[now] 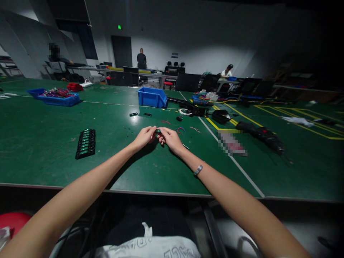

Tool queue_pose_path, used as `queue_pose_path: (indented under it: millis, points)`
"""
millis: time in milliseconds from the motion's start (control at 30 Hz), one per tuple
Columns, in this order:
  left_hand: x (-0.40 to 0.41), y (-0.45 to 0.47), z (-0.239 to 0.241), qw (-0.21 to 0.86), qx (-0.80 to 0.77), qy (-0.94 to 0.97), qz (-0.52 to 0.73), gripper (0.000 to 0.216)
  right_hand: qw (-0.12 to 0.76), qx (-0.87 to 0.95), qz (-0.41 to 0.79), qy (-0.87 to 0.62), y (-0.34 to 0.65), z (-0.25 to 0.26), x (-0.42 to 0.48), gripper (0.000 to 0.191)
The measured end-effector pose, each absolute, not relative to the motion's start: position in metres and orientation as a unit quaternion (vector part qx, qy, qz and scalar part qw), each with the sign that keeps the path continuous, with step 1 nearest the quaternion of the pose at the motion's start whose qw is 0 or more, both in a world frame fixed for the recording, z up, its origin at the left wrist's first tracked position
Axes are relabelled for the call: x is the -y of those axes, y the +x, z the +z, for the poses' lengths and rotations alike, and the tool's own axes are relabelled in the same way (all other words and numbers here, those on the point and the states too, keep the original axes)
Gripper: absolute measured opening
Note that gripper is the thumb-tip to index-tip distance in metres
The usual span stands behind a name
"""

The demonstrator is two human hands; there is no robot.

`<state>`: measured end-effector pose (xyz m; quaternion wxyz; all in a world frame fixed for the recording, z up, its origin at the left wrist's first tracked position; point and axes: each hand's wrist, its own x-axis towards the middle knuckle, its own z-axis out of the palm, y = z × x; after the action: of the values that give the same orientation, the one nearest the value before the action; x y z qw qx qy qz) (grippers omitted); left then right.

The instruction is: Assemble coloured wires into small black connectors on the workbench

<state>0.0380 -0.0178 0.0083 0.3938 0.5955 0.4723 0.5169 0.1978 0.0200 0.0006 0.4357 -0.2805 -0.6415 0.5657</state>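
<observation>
My left hand (145, 136) and my right hand (169, 137) meet above the green table, fingertips pinched together. Between them is a small green circuit board (158, 131), mostly covered by the fingers. To the left lies a black holder (86, 143) with a row of green circuit boards in it. Just beyond my hands are two small black parts, one a black strip (133, 114) and the other a shorter black piece (147, 114). A curved red wire (181, 129) rests close to my right hand.
A blue bin (152, 97) stands past my hands. Blue trays (61, 100) of coloured wires sit at the far left. A black power tool (260, 134), a white ring (185, 111) and wire bundles (204, 96) lie on the right. Other people (141, 58) are in the background.
</observation>
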Motion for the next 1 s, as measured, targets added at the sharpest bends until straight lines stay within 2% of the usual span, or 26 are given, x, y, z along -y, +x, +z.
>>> queue_pose_path:
  millis: [200, 300, 500, 733, 900, 1000]
  points:
    - [0.012, 0.035, 0.002, 0.492, -0.438, 0.522, 0.542, 0.034, 0.455, 0.695, 0.466, -0.306, 0.202, 0.001, -0.019, 0.043]
    - [0.013, 0.035, 0.005, 0.528, -0.434, 0.477, 0.552, 0.026, 0.462, 0.691, 0.459, -0.313, 0.203, 0.002, -0.02, 0.042]
    - [0.017, 0.038, 0.01, 0.559, -0.427, 0.436, 0.562, 0.014, 0.486, 0.63, 0.518, -0.314, 0.201, 0.001, -0.024, 0.034]
    - [0.013, 0.036, 0.004, 0.542, -0.435, 0.424, 0.58, 0.013, 0.459, 0.506, 0.647, -0.338, 0.198, 0.006, -0.022, 0.009]
    - [0.012, 0.036, 0.005, 0.54, -0.442, 0.415, 0.584, 0.011, 0.464, 0.445, 0.693, -0.327, 0.199, 0.011, -0.02, 0.024]
    - [0.012, 0.034, 0.005, 0.534, -0.445, 0.403, 0.595, 0.014, 0.472, 0.434, 0.693, -0.33, 0.198, 0.01, -0.021, 0.016]
